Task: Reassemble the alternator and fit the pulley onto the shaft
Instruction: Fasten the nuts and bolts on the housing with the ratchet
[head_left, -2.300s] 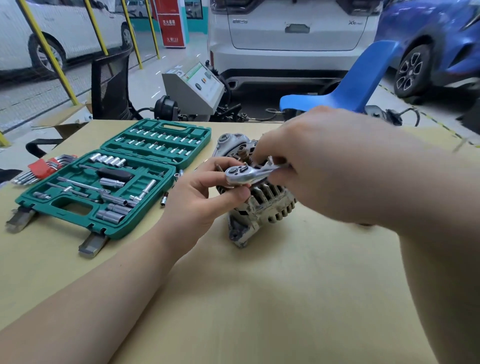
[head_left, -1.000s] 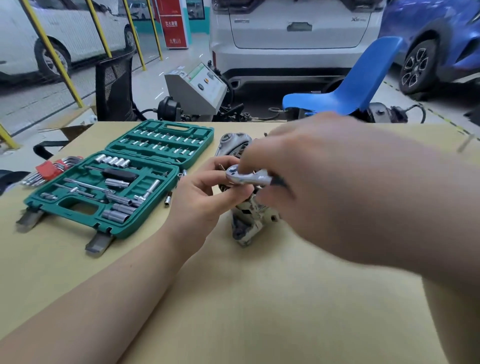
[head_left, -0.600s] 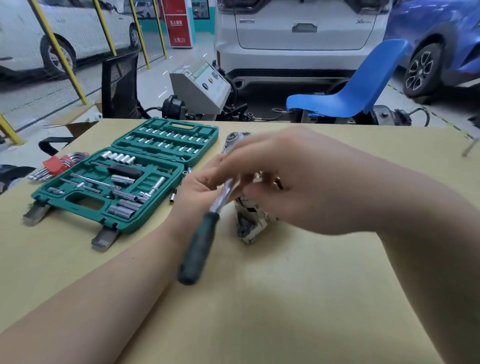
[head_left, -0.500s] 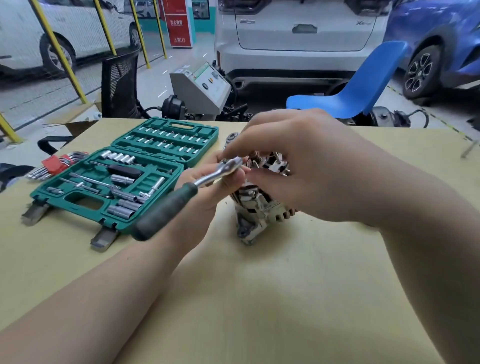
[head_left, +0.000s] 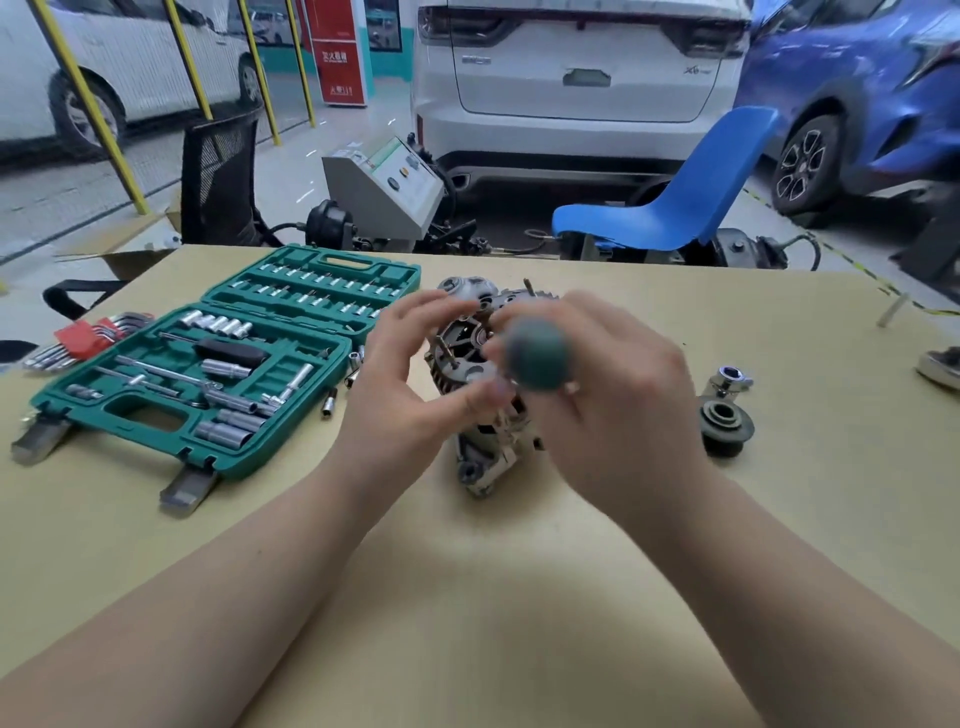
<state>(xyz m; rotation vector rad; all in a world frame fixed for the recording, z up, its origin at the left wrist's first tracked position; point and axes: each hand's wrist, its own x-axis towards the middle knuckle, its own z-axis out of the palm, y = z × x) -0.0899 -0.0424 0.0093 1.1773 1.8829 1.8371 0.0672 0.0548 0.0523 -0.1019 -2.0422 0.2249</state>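
The grey alternator (head_left: 470, 364) stands on the tan table (head_left: 467, 597) at the centre, its finned end up. My left hand (head_left: 400, 395) curves round its left side, with fingertips at the top and the thumb against the lower body. In my right hand (head_left: 618, 410) is a ratchet; its blurred green handle (head_left: 535, 354) points toward the camera over the alternator. The ratchet's head is hidden. Apart on the table to the right lies the dark pulley (head_left: 725, 425), with a chrome socket (head_left: 730, 379) just behind it.
An open green socket case (head_left: 208, 364) lies at the left, loose sockets (head_left: 328, 406) beside it and red-held hex keys (head_left: 83, 338) further left. A metal part (head_left: 940, 366) sits at the right edge. Beyond the table stand a blue chair (head_left: 670, 208) and parked cars.
The ratchet handle has swung from pointing left and down to pointing at the camera. My right hand has shifted right, uncovering the pulley and socket. My left hand has opened wider around the alternator.
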